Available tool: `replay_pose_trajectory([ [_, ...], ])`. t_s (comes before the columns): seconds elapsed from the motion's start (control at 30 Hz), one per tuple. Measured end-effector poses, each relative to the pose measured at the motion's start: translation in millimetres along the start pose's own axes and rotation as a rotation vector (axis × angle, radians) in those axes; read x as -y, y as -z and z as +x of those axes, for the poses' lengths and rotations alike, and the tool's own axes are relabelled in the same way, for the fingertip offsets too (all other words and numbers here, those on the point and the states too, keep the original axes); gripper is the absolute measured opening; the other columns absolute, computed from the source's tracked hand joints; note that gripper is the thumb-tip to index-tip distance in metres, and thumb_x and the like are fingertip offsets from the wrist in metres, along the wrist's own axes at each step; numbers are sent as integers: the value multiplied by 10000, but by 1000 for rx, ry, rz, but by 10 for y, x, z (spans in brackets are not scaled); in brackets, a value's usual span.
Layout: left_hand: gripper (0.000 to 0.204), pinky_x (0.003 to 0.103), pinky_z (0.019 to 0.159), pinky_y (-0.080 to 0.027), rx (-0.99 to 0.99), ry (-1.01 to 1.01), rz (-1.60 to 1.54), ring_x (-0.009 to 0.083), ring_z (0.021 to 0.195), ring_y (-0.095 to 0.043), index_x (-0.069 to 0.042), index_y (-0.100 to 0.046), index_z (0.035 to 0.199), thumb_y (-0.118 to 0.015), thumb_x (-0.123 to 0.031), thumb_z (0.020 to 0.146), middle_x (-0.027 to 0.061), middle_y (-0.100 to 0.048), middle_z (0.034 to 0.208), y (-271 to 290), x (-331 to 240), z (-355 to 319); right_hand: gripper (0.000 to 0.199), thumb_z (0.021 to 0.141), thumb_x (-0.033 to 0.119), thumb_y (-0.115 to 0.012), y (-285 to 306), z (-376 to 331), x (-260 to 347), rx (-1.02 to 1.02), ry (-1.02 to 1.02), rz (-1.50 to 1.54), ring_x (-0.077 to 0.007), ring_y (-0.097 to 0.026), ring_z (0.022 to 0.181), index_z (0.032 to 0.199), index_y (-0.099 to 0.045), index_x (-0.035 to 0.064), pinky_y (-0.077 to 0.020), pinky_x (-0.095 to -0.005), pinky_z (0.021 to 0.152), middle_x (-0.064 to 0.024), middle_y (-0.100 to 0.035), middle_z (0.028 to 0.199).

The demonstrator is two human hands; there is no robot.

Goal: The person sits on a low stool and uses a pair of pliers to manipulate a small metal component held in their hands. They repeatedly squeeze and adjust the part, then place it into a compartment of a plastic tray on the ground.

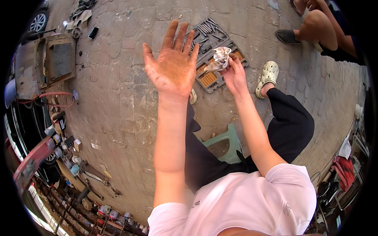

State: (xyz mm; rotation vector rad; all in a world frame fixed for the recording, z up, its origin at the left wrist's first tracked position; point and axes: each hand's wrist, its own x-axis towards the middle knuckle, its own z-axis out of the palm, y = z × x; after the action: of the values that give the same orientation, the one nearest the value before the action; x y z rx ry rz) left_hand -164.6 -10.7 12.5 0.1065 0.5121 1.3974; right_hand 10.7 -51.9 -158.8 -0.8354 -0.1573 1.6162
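My left hand is held out palm up with its fingers spread; dark brown grime covers the palm and fingers, and nothing lies in it. Between the thumb and fingers of my right hand is a crumpled, stained whitish rag, which is apart from my left hand. Beyond and below both hands, an open grey tool case lies on the ground. Several metal tool pieces sit in its far half, and orange-brown compartments show in its near half. The rag and my left fingers cover parts of the case.
I sit on a pale green plastic stool. At the upper right another person's leg is bent close by. A rusty metal cabinet stands at the left, with a red hose near it. Tools and parts crowd the lower left.
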Motion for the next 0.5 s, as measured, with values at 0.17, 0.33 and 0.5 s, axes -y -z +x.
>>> replay_pose_trajectory([
  [0.17,734,461,1064,-329,-64,-30,57,293,1258,-398,-58,-368,1434,-292,-606,951,160,-384,1410,13,24,72,411,985,181,-495,-1197,-446,434,310,302,-527,-175,-477,1230,1349,-437,0,-381,-333,1046,-106,-514,1313],
  [0.33,749,402,1052,-337,-127,-94,267,242,1182,-470,-88,-312,1468,-284,-635,958,126,-455,1377,86,127,198,697,981,472,-411,-1554,-633,295,675,525,-1136,-357,-96,1469,1475,-274,-1,-117,-419,1179,-239,-211,1545],
  [0.5,811,469,1088,-304,51,122,136,325,1282,-387,-90,-268,1481,-267,-693,938,185,-384,1422,11,188,9,707,1014,536,-270,-1517,-144,495,362,138,-813,-295,-139,1467,1497,-238,20,-139,-404,1177,-161,-233,1560],
])
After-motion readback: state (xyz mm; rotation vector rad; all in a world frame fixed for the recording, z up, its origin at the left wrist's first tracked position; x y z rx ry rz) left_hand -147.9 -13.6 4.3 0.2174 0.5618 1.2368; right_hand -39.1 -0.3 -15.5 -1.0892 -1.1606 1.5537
